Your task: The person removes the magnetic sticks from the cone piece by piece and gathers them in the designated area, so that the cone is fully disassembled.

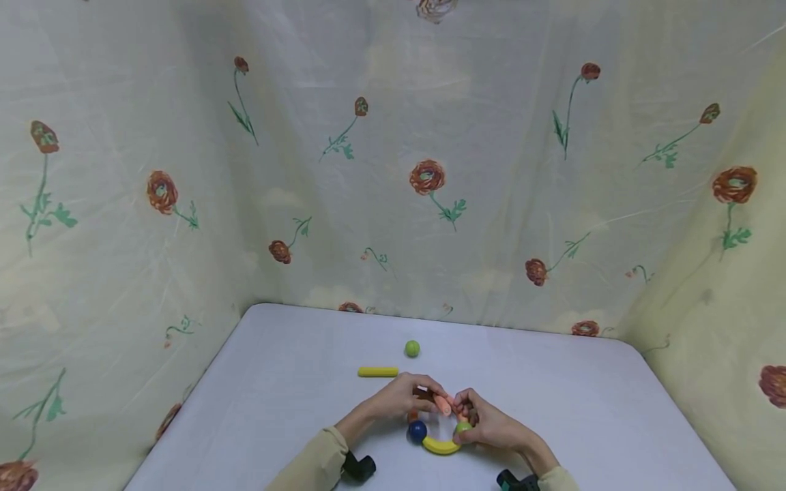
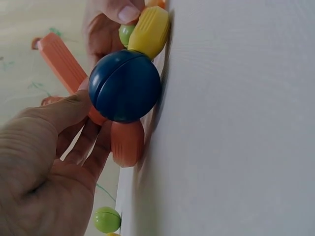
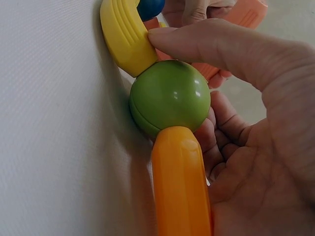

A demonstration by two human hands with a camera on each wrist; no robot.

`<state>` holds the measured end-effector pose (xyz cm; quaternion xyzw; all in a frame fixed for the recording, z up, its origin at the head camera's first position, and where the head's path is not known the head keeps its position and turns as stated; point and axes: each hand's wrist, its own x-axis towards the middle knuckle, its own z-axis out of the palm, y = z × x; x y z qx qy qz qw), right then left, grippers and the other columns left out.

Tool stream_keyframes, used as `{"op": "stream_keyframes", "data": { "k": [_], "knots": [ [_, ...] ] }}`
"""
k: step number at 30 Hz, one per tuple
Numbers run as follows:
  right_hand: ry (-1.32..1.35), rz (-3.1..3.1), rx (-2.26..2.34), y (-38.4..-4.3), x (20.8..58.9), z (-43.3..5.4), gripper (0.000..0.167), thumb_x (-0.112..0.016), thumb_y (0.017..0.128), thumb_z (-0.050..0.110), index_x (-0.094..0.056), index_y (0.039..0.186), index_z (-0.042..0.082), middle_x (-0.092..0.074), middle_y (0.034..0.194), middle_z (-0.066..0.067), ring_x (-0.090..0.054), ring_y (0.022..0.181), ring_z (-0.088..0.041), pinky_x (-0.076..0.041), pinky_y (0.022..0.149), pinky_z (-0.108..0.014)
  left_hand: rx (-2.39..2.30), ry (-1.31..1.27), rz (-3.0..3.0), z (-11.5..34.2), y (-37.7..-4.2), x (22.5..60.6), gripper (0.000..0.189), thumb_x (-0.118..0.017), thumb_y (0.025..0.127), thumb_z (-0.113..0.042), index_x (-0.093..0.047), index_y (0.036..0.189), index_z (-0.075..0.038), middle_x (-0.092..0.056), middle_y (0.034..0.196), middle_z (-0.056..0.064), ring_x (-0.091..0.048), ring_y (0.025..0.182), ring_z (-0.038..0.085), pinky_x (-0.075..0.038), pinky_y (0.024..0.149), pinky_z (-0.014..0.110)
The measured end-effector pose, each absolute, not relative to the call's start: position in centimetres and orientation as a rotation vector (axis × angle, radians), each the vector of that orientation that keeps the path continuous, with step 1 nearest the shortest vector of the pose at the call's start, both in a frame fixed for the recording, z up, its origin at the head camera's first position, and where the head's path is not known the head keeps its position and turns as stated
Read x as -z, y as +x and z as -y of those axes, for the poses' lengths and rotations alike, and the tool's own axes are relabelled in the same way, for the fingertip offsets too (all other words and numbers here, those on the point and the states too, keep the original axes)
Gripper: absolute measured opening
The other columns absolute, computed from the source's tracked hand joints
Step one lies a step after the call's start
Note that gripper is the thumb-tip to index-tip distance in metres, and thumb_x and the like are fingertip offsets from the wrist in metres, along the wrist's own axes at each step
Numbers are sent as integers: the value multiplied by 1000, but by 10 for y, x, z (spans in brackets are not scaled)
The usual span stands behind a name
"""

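My left hand (image 1: 410, 397) pinches a coral stick (image 2: 61, 61) between thumb and fingers, holding it raised at a slant above the ring of toy pieces. A dark blue ball (image 2: 125, 86) sits close under that thumb, with a red-orange stick (image 2: 128, 143) joined to it. A curved yellow stick (image 1: 440, 447) links the blue ball to a green ball (image 3: 170, 98). My right hand (image 1: 494, 426) grips around the green ball, its thumb laid along the yellow stick and its other fingers curled behind. An orange stick (image 3: 181, 184) extends from the green ball.
Beyond the hands, a straight yellow stick (image 1: 378, 372) and a loose green ball (image 1: 412, 348) lie on the white table (image 1: 295, 382). Floral curtains (image 1: 381, 218) enclose the table at the back and sides. Black devices (image 1: 359, 468) sit by both wrists.
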<state>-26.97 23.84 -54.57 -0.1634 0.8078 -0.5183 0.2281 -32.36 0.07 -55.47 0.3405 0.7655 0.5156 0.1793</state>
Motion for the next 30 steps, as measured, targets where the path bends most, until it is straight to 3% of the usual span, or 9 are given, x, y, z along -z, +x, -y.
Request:
{"op": "stream_keyframes", "data": {
  "k": [16,22,30],
  "knots": [
    [-450,-2214,1427,-269,545,-239,59,-78,78,10,-37,120,2,-46,99,-9,-43,88,-21,-40,67,-23,-1452,947,-2245,2,-321,550,22,-72,86,-22,-71,108,-21,-69,106,-11,-62,98,4,-51,82,18],
    [-406,-2226,1407,-271,546,-238,60,-78,79,11,-37,121,3,-43,101,-9,-41,92,-21,-38,69,-24,-1407,938,-2341,30,-323,542,21,-71,87,-25,-71,108,-23,-68,110,-11,-61,105,7,-50,85,20],
    [-343,-2252,1381,-273,548,-235,61,-80,77,13,-38,121,5,-43,102,-9,-41,93,-21,-38,71,-25,-1244,841,-2578,84,-325,540,20,-73,86,-23,-74,106,-21,-69,108,-6,-58,94,7,-48,78,23]
  ]
}}
